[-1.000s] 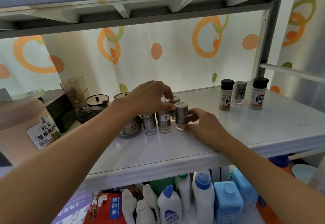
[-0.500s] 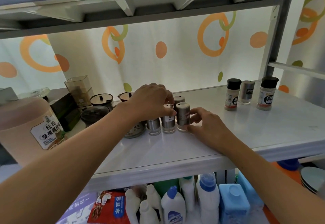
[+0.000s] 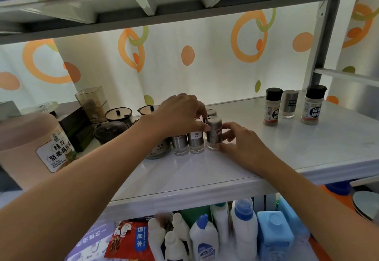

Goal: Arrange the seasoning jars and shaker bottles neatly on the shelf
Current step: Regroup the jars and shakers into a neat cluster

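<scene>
left hand, right hand holding steel shaker, jar of pale powder

Left hand, right hand around steel shaker on shelf

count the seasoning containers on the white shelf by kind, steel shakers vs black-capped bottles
steel shakers: 5
black-capped bottles: 2
total: 7
</scene>
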`<state>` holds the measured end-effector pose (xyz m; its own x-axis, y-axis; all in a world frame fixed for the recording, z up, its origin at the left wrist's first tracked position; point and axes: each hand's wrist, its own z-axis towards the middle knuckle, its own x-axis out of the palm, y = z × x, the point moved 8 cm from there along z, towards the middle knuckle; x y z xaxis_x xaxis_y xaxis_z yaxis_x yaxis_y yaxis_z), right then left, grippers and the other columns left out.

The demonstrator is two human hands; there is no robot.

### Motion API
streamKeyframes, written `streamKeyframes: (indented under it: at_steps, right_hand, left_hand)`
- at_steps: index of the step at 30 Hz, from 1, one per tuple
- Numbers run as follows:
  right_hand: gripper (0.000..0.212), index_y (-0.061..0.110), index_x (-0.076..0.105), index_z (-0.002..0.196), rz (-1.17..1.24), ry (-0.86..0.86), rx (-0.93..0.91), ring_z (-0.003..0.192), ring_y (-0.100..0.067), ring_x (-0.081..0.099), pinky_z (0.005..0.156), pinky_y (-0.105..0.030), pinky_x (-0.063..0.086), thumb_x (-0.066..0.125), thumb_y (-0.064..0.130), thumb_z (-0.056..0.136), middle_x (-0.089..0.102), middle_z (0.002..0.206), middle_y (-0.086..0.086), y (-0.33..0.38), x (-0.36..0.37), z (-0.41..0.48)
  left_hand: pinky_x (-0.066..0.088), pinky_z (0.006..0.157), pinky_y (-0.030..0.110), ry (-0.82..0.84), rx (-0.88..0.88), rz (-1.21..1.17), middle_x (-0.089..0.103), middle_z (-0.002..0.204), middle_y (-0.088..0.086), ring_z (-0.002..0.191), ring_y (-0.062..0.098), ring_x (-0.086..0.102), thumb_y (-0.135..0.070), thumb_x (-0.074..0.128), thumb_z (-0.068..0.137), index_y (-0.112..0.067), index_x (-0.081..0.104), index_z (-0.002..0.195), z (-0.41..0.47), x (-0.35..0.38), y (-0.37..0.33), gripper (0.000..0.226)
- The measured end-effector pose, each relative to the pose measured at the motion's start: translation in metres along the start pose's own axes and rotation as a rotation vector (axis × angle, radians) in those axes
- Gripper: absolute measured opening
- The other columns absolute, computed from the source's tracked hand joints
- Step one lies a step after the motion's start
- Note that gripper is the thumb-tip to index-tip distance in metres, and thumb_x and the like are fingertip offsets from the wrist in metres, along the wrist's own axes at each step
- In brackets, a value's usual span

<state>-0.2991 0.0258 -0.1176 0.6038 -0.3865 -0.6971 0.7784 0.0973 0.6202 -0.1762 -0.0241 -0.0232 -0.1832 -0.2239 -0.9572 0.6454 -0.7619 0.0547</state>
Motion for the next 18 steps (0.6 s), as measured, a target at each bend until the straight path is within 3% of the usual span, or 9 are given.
streamKeyframes:
  at_steps: [8, 11, 15, 18]
  right_hand:
    - [0.055, 0.025, 0.048, 0.134, 0.016, 0.006, -0.006, 0.099, -0.013, 0.058, 0.094, -0.038, 0.048, 0.065, 0.043, 0.086, 0.066, 0.107, 0.007, 0.0, -0.001, -0.001]
    - [0.053, 0.024, 0.048, 0.135, 0.035, -0.004, 0.004, 0.1, -0.012, 0.058, 0.093, -0.032, 0.048, 0.064, 0.042, 0.088, 0.066, 0.112, 0.005, 0.0, -0.001, -0.002]
    - [0.034, 0.017, 0.057, 0.125, 0.198, -0.207, 0.122, 0.093, -0.007, 0.058, 0.075, -0.011, 0.042, 0.06, 0.026, 0.093, 0.065, 0.107, 0.003, -0.024, -0.037, -0.004]
    - [0.03, 0.014, 0.058, 0.121, 0.253, -0.415, 0.264, 0.092, -0.013, 0.059, 0.07, -0.014, 0.043, 0.06, 0.018, 0.091, 0.061, 0.1, 0.004, -0.067, -0.083, -0.009]
  left_hand:
    - [0.038, 0.067, 0.022, 0.017, -0.029, -0.141, 0.062, 0.094, -0.016, 0.079, 0.0, 0.052, -0.052, 0.062, 0.084, -0.033, 0.067, 0.1, 0.014, -0.009, -0.007, 0.026]
    - [0.041, 0.071, 0.023, 0.012, -0.029, -0.239, 0.064, 0.089, -0.019, 0.081, 0.0, 0.056, -0.046, 0.058, 0.088, -0.033, 0.068, 0.095, 0.022, -0.007, -0.017, 0.018]
    - [0.046, 0.077, 0.026, 0.006, -0.019, -0.306, 0.066, 0.09, -0.015, 0.088, 0.007, 0.059, -0.041, 0.056, 0.091, -0.025, 0.068, 0.099, 0.036, 0.0, -0.04, 0.022]
    - [0.045, 0.081, 0.021, 0.025, -0.007, -0.385, 0.07, 0.101, -0.01, 0.092, 0.007, 0.061, -0.021, 0.052, 0.093, -0.021, 0.069, 0.106, 0.049, 0.006, -0.056, 0.021]
